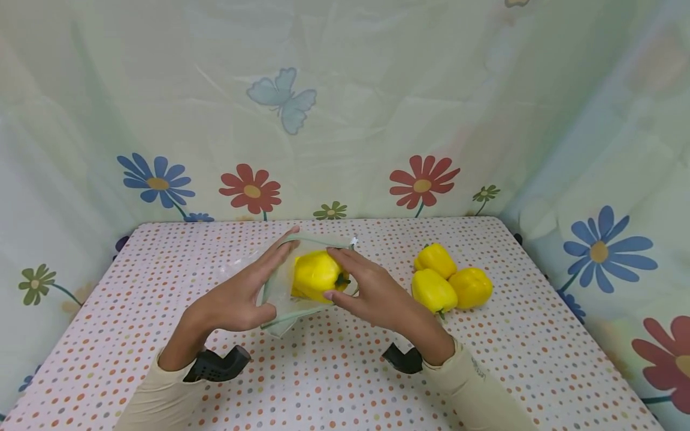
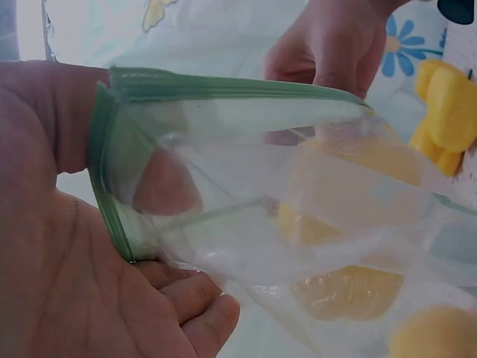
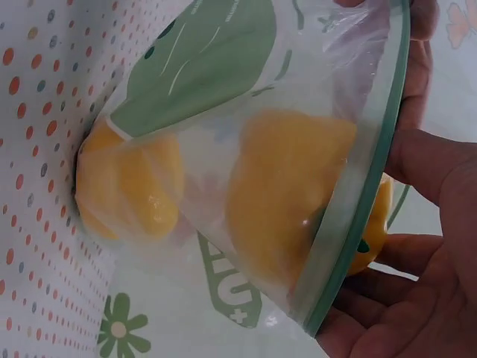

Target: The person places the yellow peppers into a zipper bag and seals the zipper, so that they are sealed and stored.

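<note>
A clear zip bag (image 1: 280, 284) with a green-edged mouth stands tilted at the table's middle. My left hand (image 1: 237, 299) holds it by the mouth, spreading the rim. In the left wrist view, part of that hand (image 2: 74, 246) shows through the film. My right hand (image 1: 372, 290) grips a yellow bell pepper (image 1: 318, 272) between thumb and fingers, at the bag's mouth and partly inside. In the right wrist view this pepper (image 3: 283, 186) shows through the plastic, and another yellow pepper (image 3: 130, 186) sits deeper in the bag. The bag's lower part is hidden behind my left hand in the head view.
To the right on the dotted tablecloth (image 1: 334, 383) lie three loose yellow bell peppers (image 1: 433, 290), bunched together. A flowered curtain (image 1: 345, 120) hangs behind the table and along its sides.
</note>
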The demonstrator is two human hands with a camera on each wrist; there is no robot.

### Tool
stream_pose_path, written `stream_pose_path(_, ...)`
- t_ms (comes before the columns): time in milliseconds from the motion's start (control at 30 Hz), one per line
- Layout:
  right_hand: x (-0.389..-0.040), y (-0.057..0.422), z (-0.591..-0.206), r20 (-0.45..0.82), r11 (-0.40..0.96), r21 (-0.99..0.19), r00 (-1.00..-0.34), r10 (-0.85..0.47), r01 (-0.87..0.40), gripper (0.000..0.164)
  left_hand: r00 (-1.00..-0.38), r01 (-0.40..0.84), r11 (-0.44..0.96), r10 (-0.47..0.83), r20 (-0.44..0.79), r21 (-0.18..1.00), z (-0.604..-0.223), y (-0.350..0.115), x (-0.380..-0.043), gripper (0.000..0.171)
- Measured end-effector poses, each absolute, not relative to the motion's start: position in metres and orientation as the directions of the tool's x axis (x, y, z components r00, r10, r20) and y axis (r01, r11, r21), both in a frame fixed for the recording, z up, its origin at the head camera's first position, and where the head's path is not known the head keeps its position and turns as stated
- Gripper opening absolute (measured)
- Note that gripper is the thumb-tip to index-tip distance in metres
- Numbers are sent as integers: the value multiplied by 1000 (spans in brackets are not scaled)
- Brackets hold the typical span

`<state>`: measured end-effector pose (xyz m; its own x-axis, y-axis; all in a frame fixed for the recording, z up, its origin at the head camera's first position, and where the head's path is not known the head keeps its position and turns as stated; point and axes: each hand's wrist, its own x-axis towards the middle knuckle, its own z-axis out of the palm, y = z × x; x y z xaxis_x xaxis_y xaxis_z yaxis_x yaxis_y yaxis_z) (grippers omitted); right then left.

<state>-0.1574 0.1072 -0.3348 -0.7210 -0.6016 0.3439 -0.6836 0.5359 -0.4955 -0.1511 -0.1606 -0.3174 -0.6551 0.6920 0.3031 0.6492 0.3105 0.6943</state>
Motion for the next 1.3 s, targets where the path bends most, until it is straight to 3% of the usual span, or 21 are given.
stream_pose_path(367,-151,106,-333,325,579,-405,-704,-632,-707,69,-650,668,320,691,316,672,-320,-162,-151,96)
stream_pose_path(767,-155,107,-336,361,510,-474,-687,-631,-717,66,-644,669,312,695,318,675,-321,-158,-151,97)
stream_pose_path(1300,-163,105,-345,312,529,-545,-743,-592,-650,66,-643,670,322,703,305,669,-325,-159,-153,96)
